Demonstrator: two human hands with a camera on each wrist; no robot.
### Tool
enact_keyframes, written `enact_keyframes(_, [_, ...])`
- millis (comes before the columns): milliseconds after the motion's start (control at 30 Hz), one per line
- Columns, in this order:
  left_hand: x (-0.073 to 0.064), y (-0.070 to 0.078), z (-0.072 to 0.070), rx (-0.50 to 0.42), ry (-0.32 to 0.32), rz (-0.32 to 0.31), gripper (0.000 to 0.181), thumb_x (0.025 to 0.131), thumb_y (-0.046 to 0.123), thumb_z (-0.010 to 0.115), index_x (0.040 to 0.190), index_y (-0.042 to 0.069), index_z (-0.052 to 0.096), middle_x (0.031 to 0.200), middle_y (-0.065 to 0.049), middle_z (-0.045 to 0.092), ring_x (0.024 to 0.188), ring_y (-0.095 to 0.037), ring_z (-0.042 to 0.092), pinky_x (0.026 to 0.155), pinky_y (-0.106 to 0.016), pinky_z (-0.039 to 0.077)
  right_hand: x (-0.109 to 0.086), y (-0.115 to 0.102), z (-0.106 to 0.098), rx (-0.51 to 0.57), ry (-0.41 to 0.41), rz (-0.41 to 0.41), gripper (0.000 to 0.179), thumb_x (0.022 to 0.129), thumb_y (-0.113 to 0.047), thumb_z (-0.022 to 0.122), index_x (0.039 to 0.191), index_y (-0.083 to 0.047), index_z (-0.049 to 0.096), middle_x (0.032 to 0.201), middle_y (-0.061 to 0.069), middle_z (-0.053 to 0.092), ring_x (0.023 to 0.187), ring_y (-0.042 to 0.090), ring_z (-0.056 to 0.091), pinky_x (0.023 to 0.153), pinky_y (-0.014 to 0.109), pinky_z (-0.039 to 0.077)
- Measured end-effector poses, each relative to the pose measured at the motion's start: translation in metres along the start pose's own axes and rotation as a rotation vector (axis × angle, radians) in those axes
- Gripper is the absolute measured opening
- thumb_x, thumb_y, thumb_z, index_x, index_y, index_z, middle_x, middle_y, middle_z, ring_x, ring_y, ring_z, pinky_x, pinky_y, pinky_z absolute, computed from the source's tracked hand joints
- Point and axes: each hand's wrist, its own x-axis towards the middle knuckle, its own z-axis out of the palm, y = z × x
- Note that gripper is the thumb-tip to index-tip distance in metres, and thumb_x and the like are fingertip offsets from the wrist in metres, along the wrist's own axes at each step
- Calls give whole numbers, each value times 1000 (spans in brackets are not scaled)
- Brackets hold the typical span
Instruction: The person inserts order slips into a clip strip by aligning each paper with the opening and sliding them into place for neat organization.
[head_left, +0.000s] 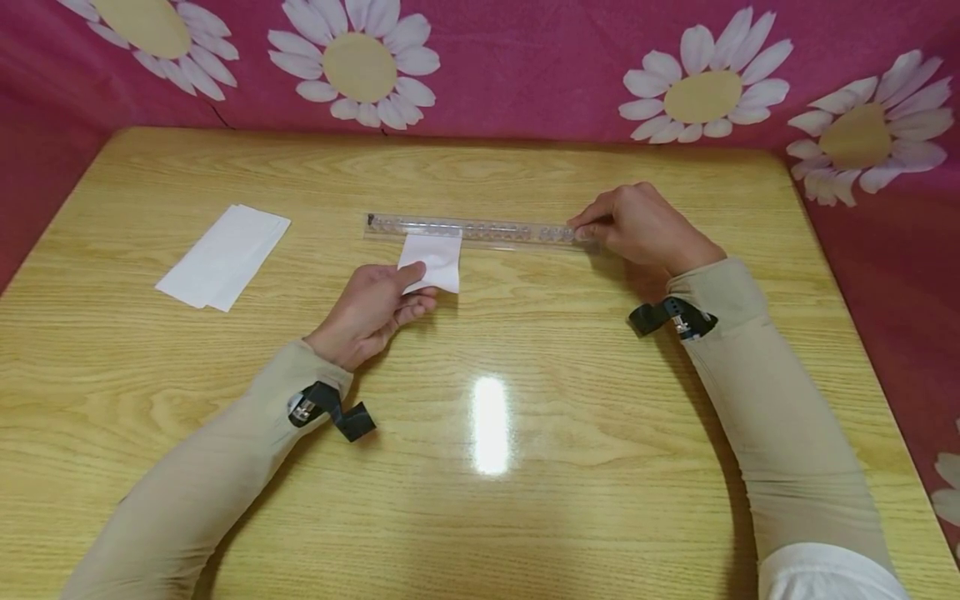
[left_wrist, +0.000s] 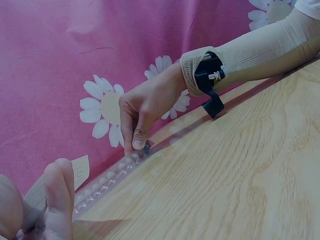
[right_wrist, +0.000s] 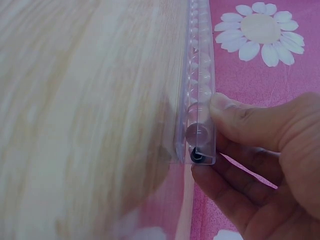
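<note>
A long, narrow clear plastic tube (head_left: 495, 232) full of clear round balls lies crosswise on the table. Near its right end, my right hand (head_left: 648, 229) pinches it between thumb and fingers. The right wrist view shows a dark plug (right_wrist: 197, 156) at that end, just beyond the last ball. My left hand (head_left: 375, 304) holds a small white paper piece (head_left: 442, 254), thumb on top and fingers beneath. The paper's far edge meets the tube's near side, left of its middle. Faint printed lines show on the paper (left_wrist: 80, 172) in the left wrist view.
Several white paper sheets (head_left: 225, 257) lie in a loose stack on the left of the wood-grain table (head_left: 600, 467). Pink cloth (head_left: 525, 67) with large daisies hangs behind the table and along its sides. Black straps (head_left: 348, 417) dangle from both wrists.
</note>
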Motion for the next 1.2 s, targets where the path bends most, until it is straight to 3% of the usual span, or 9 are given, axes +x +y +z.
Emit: enact_keyframes(1200, [-2, 3, -17, 26, 25, 0, 29, 101, 27, 52, 105, -1, 58, 80, -2, 69, 66, -6, 65, 62, -11, 55, 1, 0, 0, 10, -2, 4, 22, 91, -19, 69, 111, -14, 75, 111, 12, 74, 103, 25, 68, 86, 41, 54])
